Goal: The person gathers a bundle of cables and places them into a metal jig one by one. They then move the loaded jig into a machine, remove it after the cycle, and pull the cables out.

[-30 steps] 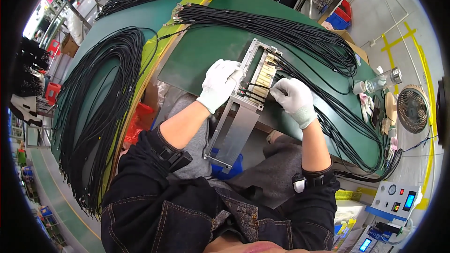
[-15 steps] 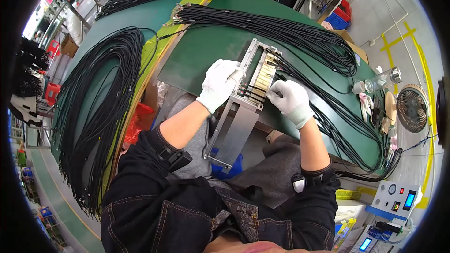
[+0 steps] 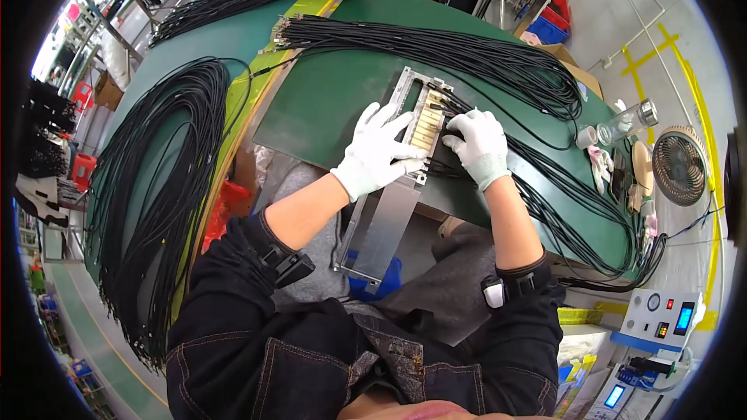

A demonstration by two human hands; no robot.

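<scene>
A silver metal fixture (image 3: 404,93) with a row of cream-coloured blocks (image 3: 426,129) lies at the near edge of the green table, its long plate (image 3: 381,237) reaching out over my lap. Across its near left part rests my left hand (image 3: 377,149), white-gloved, fingers spread and holding nothing. Against the right side of the blocks is my right hand (image 3: 478,146), also gloved, with fingers curled by the black cables. Whatever lies between those fingers is hidden. Several black cables (image 3: 537,157) run from the fixture to the right across the table.
Bundles of black cable lie at the far side (image 3: 436,47) and along the left (image 3: 148,179) of the table (image 3: 311,101). A glass jar (image 3: 629,121) and a small fan (image 3: 678,165) stand at the right. Lower right is a control box (image 3: 657,319).
My left hand has opened from a closed grip and spread over the near end of the fixture, covering the cable ends there. The right hand has shifted slightly up along the blocks.
</scene>
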